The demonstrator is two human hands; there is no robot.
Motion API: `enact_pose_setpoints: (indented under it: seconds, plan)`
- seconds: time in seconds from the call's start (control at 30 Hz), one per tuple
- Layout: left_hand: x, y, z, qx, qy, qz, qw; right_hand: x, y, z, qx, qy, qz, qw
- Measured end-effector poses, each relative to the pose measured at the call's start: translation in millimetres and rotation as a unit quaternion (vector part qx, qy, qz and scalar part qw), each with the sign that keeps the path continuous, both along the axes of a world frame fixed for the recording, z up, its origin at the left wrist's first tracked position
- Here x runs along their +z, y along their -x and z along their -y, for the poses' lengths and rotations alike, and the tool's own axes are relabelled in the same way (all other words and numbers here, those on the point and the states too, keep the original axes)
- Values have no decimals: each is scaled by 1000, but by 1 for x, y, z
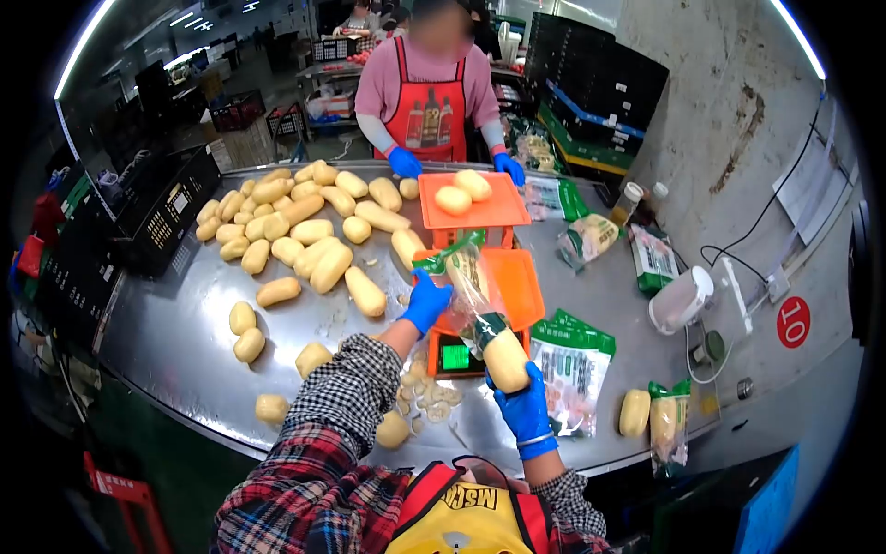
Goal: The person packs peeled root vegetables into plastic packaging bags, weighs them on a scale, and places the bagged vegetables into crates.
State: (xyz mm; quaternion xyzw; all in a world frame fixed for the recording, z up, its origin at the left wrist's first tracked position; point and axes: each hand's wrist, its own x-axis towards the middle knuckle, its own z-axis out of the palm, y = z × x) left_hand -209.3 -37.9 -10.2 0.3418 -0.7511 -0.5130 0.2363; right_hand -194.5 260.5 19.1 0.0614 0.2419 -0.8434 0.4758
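A clear and green plastic bag (469, 282) with pale peeled pieces inside hangs over the near orange scale tray (519, 286). My left hand (426, 302), in a blue glove, is at the bag's upper left edge, fingers bent; its exact grip is unclear. My right hand (526, 406), also blue-gloved, holds a pale peeled piece (507, 360) at the bag's lower end. Below the tray, the scale's green display (455, 356) is lit. Flat printed bags (570, 369) lie right of the scale.
Many peeled pieces (305, 208) are heaped at the left. Across the metal table (194, 355), a co-worker (429, 102) stands by a second orange tray (472, 210). Filled bags (589, 238), a white jug (681, 300) and peel scraps (429, 397) lie about.
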Motion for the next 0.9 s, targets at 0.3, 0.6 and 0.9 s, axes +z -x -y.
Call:
enact_pose_setpoints:
  seconds: [0.3,0.6,0.9]
  plan:
    - [56,62,-21,-99,69,-113,986,3,14,-27,-106,-115,-119,981]
    - [90,70,-31,-135,117,-119,977,-2,29,-29,-32,64,7,997]
    - [113,-17,-116,-189,304,-153,921,5,38,-5,-45,-57,-214,974]
